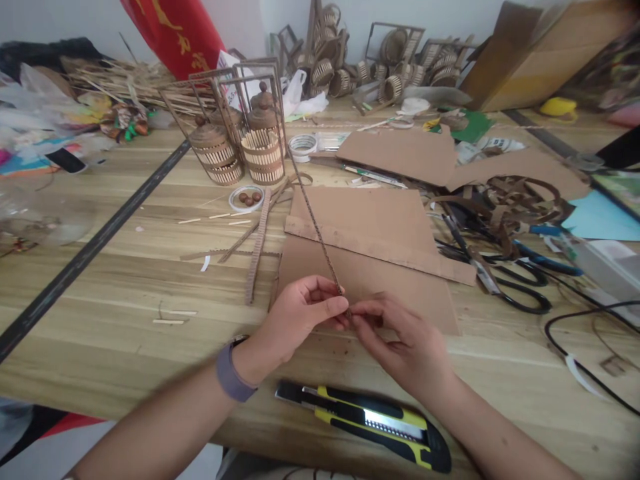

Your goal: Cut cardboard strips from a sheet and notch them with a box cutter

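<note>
Cardboard strip (320, 236) — in left hand (295, 317)

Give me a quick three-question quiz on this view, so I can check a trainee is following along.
1. Multiple choice: which tool lies on the table between the person's forearms?
A) the scissors
B) the yellow-and-black cutter
C) a hammer
2. True or false: the small brown balls lie inside a white ring.
3. Short answer: what does the left hand pinch, with the right hand at its lower end?

Key:
1. B
2. True
3. A thin brown strip
</note>
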Demonstrator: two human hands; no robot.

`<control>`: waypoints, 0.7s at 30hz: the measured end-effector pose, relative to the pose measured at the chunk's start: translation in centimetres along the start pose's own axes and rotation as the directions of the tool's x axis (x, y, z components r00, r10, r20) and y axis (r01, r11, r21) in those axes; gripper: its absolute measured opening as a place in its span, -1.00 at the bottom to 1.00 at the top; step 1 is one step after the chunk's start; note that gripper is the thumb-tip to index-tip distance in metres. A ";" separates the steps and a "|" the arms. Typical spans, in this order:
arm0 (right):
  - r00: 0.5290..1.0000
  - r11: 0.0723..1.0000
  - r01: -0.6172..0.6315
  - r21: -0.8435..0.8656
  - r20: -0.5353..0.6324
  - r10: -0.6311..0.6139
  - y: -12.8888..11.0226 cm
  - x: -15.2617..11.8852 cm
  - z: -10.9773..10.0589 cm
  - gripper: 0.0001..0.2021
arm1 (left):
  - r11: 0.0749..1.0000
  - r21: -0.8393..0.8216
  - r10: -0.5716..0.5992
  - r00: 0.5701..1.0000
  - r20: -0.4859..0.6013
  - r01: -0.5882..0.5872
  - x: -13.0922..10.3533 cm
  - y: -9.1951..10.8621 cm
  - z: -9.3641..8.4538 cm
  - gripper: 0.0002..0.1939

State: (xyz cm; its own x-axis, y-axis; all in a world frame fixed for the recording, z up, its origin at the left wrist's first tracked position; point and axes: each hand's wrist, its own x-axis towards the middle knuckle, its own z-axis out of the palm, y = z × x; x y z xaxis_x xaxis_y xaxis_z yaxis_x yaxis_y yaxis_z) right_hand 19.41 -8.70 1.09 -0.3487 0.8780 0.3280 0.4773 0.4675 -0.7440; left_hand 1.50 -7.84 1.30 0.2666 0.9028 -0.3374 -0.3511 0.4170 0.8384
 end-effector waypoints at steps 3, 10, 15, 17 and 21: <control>1.000 1.000 0.006 -0.017 -0.005 -0.006 0.0 -0.1 0.1 -0.88 | 1.000 0.018 0.017 0.999 -0.028 -0.016 0.0 0.0 0.1 -0.61; 0.995 0.988 0.091 -0.123 -0.018 -0.094 0.2 -0.1 0.1 -0.85 | 0.999 0.043 0.024 0.999 -0.046 -0.022 -0.2 -0.1 0.2 -0.61; 0.985 0.966 0.166 -0.198 -0.021 -0.173 0.4 -0.1 0.1 -0.83 | 0.999 0.049 0.014 0.999 -0.048 -0.012 -0.2 -0.1 0.3 -0.57; 0.977 0.959 0.200 -0.202 -0.031 -0.210 0.4 0.0 0.1 -0.84 | 0.999 0.046 0.015 0.999 -0.051 -0.012 -0.2 -0.1 0.3 -0.57; 0.974 0.955 0.216 -0.201 -0.024 -0.225 0.4 0.1 0.0 -0.85 | 0.999 0.030 0.027 0.999 -0.039 -0.025 -0.3 -0.1 0.3 -0.57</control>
State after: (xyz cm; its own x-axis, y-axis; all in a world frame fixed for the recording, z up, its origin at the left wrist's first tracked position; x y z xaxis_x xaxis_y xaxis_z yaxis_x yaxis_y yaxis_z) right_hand 19.59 -8.42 0.83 -0.4275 0.7522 0.5014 0.5427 0.6571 -0.5232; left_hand 1.76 -8.15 1.45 0.2223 0.9170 -0.3312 -0.3304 0.3905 0.8593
